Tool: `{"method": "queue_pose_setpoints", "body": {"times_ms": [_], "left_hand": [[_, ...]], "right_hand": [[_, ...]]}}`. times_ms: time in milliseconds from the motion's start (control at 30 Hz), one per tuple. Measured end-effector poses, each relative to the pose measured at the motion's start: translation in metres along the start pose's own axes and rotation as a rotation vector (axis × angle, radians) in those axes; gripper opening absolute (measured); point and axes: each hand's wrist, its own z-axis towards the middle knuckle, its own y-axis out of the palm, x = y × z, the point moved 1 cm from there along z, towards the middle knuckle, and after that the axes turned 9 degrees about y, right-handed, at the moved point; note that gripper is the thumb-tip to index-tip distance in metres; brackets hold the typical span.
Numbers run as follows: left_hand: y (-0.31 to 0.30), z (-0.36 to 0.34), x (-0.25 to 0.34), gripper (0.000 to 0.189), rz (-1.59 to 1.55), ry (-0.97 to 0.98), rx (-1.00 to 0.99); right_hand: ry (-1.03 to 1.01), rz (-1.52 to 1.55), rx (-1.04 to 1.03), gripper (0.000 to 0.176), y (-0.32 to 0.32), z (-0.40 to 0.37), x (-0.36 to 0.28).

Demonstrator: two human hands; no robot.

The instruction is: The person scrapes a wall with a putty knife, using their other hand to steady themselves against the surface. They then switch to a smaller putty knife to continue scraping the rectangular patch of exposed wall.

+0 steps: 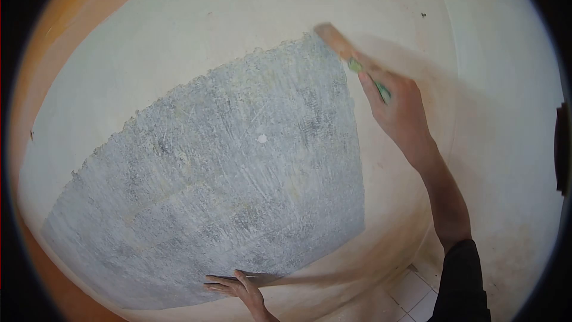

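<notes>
Paint of a cream colour covers the wall, and across it spreads a rough grey patch. At the patch's lower edge the left hand lies open, fingers flat on the wall. At the patch's top right corner the right hand is closed round a green-handled tool, its tan end blurred. A dark sleeve shows lower right.

The cream wall bore a broad grey scraped patch across its middle; a white spot sat near the patch's centre; the left hand lay flat at six o'clock; the scraper touched the patch's one-o'clock corner.
</notes>
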Motion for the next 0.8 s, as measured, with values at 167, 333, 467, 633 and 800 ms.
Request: {"method": "queue_pose_setpoints", "body": {"times_ms": [167, 333, 467, 633, 800], "left_hand": [[-0.001, 0.000, -0.010, 0.097, 0.001, 0.021, -0.005], [-0.001, 0.000, -0.002, 0.098, 0.000, 0.002, -0.032], [0.000, 0.000, -0.007, 0.098, -0.015, 0.028, -0.016], [-0.001, 0.002, 0.000, 0.101, 0.021, 0.009, -0.048], [0.000, 0.000, -0.007, 0.099, -0.013, 0.009, -0.041]], "right_hand": [[0.036, -0.108, -0.016, 0.033, 0.000, -0.020, -0.008], [0.009, -0.122, 0.035, 0.035, 0.001, -0.009, -0.015], [0.072, -0.118, -0.026, 0.035, -0.005, -0.021, -0.016], [0.042, -0.122, 0.013, 0.033, -0.011, -0.005, -0.022], [0.085, -0.062, -0.006, 0.028, -0.005, -0.007, -0.021]]}}
